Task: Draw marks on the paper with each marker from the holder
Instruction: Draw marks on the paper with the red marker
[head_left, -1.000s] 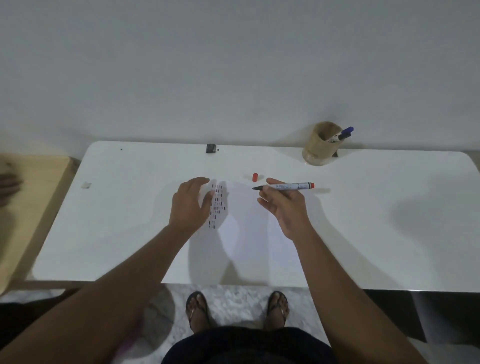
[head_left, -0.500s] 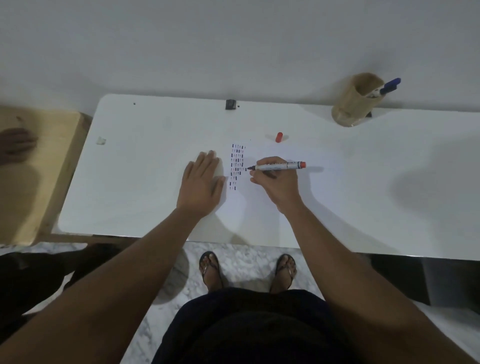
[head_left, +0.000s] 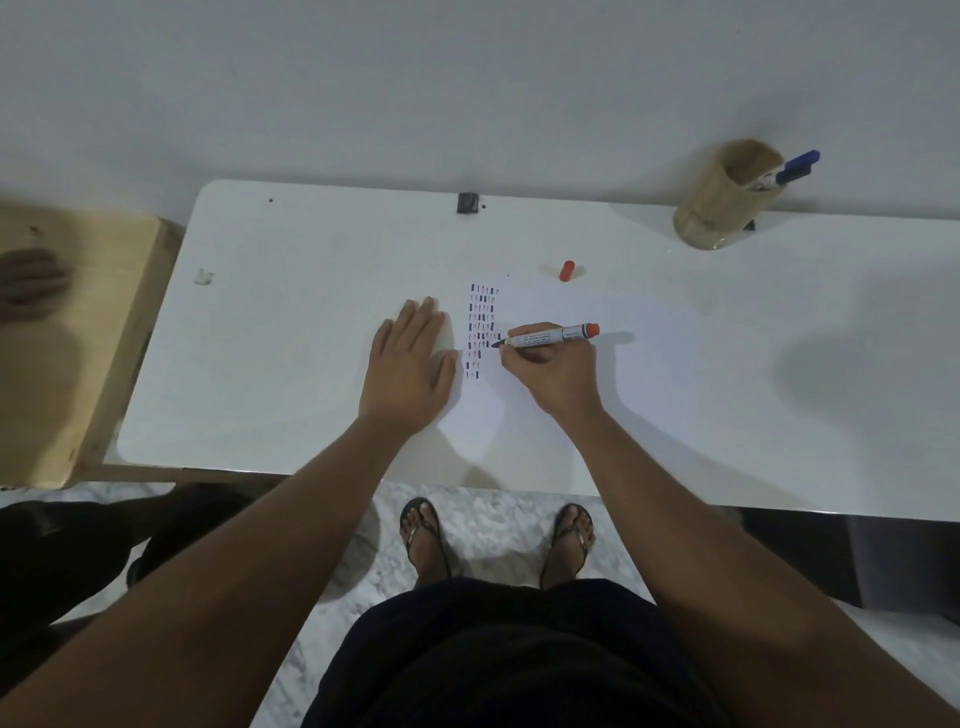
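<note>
The right hand (head_left: 558, 371) holds the red marker (head_left: 545, 335) tight, tip on the paper (head_left: 545, 306) by the marks, while the left hand (head_left: 410, 364) lies flat and empty on it; next comes the blue marker (head_left: 795, 167) in the far-right holder (head_left: 727, 200).

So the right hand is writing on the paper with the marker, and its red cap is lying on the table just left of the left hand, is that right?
Not quite. In the head view the red cap lies on the table beyond the right hand, towards the holder, not left of the left hand. The rest holds: the right hand has the marker tip at the marks on the paper.
</note>
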